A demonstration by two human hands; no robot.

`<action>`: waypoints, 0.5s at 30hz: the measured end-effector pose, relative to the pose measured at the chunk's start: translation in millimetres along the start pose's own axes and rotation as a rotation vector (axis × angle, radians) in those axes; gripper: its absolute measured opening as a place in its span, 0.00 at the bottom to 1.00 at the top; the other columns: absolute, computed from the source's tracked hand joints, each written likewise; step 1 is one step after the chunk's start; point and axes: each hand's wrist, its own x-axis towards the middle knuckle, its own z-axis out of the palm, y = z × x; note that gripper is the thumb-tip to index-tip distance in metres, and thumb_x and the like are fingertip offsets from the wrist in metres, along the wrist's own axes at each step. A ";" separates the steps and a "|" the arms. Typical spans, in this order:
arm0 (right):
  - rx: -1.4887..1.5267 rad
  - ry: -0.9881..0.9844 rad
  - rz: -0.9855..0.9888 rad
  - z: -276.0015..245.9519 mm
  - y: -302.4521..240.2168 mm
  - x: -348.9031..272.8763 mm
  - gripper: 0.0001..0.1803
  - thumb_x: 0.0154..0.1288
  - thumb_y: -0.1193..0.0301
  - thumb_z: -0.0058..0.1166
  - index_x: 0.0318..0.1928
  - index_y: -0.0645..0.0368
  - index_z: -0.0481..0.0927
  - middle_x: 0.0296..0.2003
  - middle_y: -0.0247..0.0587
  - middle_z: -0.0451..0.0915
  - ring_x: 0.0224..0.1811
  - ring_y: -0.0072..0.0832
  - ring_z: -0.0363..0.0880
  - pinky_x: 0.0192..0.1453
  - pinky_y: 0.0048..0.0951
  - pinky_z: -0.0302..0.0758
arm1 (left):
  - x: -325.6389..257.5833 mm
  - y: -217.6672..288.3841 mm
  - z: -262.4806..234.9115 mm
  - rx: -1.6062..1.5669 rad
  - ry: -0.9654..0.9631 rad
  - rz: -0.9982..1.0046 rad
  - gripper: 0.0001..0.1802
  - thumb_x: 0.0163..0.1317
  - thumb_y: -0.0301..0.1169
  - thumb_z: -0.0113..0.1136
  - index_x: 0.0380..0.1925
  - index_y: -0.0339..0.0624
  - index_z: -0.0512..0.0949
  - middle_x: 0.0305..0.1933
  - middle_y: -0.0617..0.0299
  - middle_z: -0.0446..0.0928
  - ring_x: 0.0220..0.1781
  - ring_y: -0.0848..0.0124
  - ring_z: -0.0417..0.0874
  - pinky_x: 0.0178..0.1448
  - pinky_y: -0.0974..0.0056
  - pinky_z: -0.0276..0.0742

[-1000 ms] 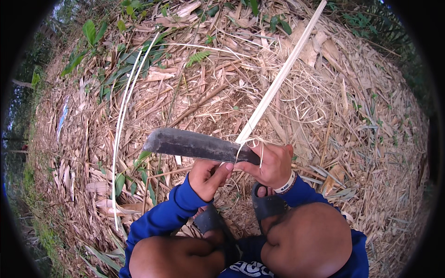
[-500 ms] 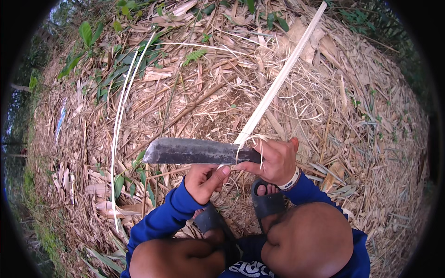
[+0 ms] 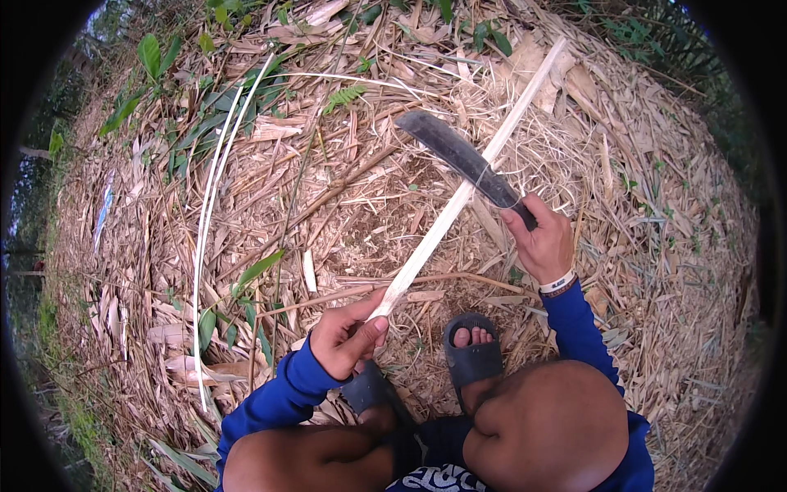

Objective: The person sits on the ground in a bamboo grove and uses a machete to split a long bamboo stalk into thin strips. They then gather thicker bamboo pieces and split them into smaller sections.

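My left hand (image 3: 348, 334) grips the near end of a long pale bamboo strip (image 3: 459, 201) that slants up and away to the upper right. My right hand (image 3: 543, 240) is closed on the handle of a dark machete (image 3: 459, 156). Its broad blade points up and to the left and crosses the strip about midway, resting against it. Both sleeves are blue, and a wristband sits on my right wrist. My bare knees (image 3: 545, 426) and two dark sandals (image 3: 473, 354) fill the lower centre.
Dry bamboo leaves and shavings (image 3: 344, 205) cover the ground all around. Two thin peeled strips (image 3: 209, 221) lie curved on the left. Green leaves (image 3: 152, 57) grow at the upper left and top edge.
The machete has swung from lying level at my left hand to up along the strip. My hands have moved apart, the left holding the strip's near end, the right out to the right.
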 end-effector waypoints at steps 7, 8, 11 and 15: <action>0.186 0.154 0.241 -8.6 35.5 5.2 0.21 0.69 0.55 0.53 0.29 0.62 0.75 0.14 0.39 0.70 0.15 0.26 0.65 0.22 0.30 0.62 | -1.3 -9.7 -7.1 -0.048 -0.047 -0.021 0.25 0.71 0.28 0.49 0.67 0.43 0.63 0.25 0.68 0.71 0.19 0.84 0.66 0.24 0.76 0.62; 0.268 0.127 0.226 -4.7 27.6 -0.5 0.21 0.68 0.54 0.53 0.30 0.62 0.75 0.14 0.38 0.70 0.15 0.25 0.65 0.22 0.29 0.62 | 1.2 -9.6 -7.3 -0.052 -0.034 -0.002 0.25 0.71 0.28 0.49 0.67 0.42 0.63 0.26 0.68 0.71 0.20 0.84 0.65 0.24 0.77 0.62; 0.397 -0.039 0.050 -1.3 -20.0 -21.3 0.23 0.65 0.50 0.56 0.30 0.60 0.76 0.14 0.38 0.71 0.15 0.28 0.71 0.21 0.30 0.64 | 11.9 -12.1 -5.6 -0.091 -0.003 0.040 0.25 0.70 0.27 0.49 0.67 0.42 0.63 0.26 0.68 0.72 0.20 0.84 0.65 0.24 0.77 0.61; 0.290 -0.154 -0.198 14.7 -51.0 -44.1 0.25 0.59 0.44 0.59 0.31 0.56 0.76 0.17 0.43 0.76 0.20 0.42 0.79 0.22 0.37 0.70 | 22.0 -10.0 1.0 -0.135 -0.013 0.043 0.25 0.70 0.27 0.48 0.67 0.41 0.63 0.25 0.68 0.71 0.20 0.84 0.63 0.24 0.76 0.60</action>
